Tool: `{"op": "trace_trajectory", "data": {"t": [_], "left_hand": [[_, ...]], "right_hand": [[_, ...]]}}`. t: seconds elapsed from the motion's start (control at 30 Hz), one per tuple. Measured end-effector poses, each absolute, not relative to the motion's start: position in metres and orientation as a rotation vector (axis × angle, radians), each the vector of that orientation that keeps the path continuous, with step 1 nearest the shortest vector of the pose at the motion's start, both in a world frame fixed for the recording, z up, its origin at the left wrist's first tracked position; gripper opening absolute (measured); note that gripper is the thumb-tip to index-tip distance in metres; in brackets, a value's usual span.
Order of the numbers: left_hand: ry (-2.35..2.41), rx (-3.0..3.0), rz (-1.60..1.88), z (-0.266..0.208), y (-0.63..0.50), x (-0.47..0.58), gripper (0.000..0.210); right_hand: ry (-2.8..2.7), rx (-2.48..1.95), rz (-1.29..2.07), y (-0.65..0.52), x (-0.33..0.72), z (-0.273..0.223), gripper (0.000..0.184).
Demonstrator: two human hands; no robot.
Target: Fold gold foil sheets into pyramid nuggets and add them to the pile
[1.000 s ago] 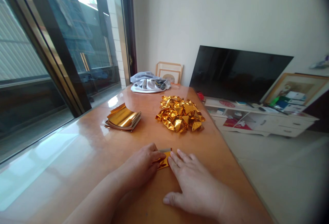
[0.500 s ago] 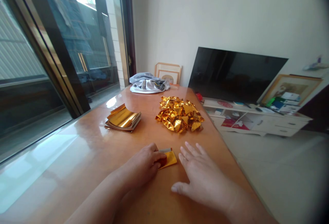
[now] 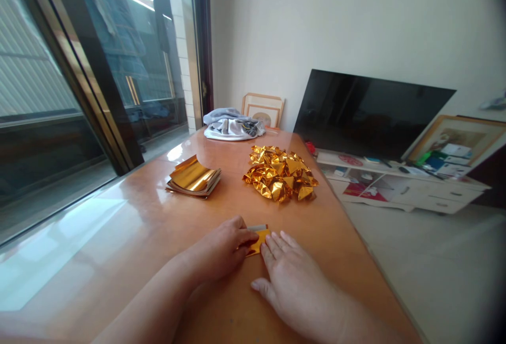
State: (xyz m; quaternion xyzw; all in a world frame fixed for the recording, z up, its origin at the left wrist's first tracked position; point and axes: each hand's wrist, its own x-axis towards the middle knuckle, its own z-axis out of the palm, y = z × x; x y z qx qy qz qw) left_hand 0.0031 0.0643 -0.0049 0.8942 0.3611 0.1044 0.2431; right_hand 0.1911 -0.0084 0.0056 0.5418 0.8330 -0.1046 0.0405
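- One small folded piece of gold foil paper (image 3: 261, 239) lies flat on the table (image 3: 213, 215) in front of me, between my two hands, with a grey strip (image 3: 259, 227) along its far edge.
- My left hand (image 3: 226, 243) has its fingers bent over the left part of the paper, touching it and covering that end; I cannot tell whether finger and thumb pinch it or only press.
- My right hand (image 3: 291, 270) is open, palm down, fingertips at the paper's right end, thumb spread away from the fingers.
- Beyond my left hand sits a stack of gold sheets (image 3: 193, 176), the top one curling up at its far side.
- To the right of that stack, well apart from it, is a heap of folded gold pieces (image 3: 280, 173), shiny and pointed.
- Farther off, at the table's far end, I see a bundle of pale cloth (image 3: 229, 127).
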Motion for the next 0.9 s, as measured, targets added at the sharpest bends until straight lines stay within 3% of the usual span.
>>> {"op": "trace_trajectory", "data": {"t": [0.3,0.9], "left_hand": [[0.967,2.449,0.298,-0.006,0.065,0.003,0.023],[0.837,2.423,0.312,-0.003,0.073,-0.004,0.025]], "right_hand": [[2.586,1.706,-0.31,-0.019,0.183,-0.012,0.098],[2.805,1.661,-0.286,-0.025,0.171,0.003,0.078]]}}
